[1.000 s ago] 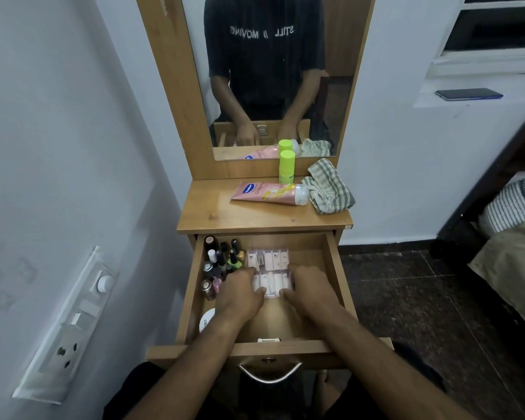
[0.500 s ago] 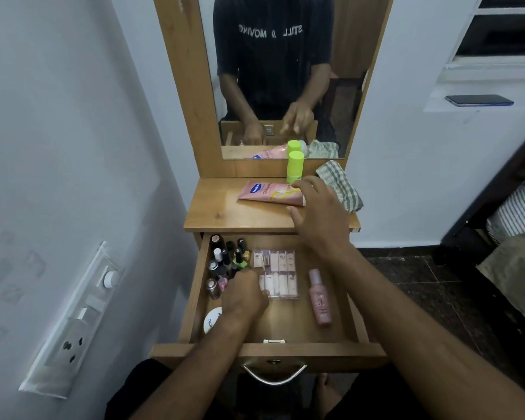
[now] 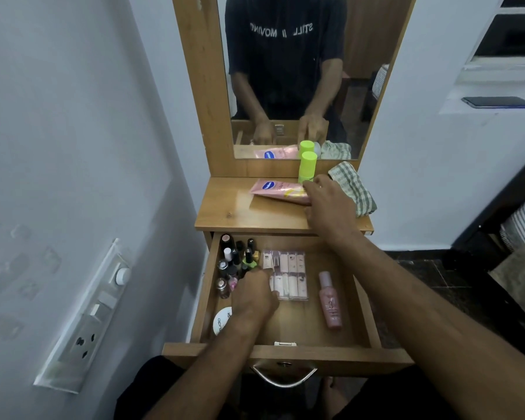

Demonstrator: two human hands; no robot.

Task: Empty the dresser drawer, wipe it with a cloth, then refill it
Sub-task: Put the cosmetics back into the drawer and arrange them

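Reaching further since before, the right hand [image 3: 331, 207] grasps the pink tube [image 3: 278, 192]; left hand [image 3: 255, 298] stays curled among drawer [image 3: 285, 351] cosmetics.

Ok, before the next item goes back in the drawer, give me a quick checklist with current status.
1. Drawer pulled open: ok.
2. Bare floor space left in the drawer, between the sachet tray and the front: ok.
3. Right hand on the pink tube on the dresser top: at the tube's cap end, but a closed grip: cannot tell.
4. Green bottle standing upright, close beside that hand: ok, mind knocking it.
5. Left hand out of the drop zone: not ok, it rests by the nail polish bottles and the tray.
6. Cloth out of the drawer: ok.
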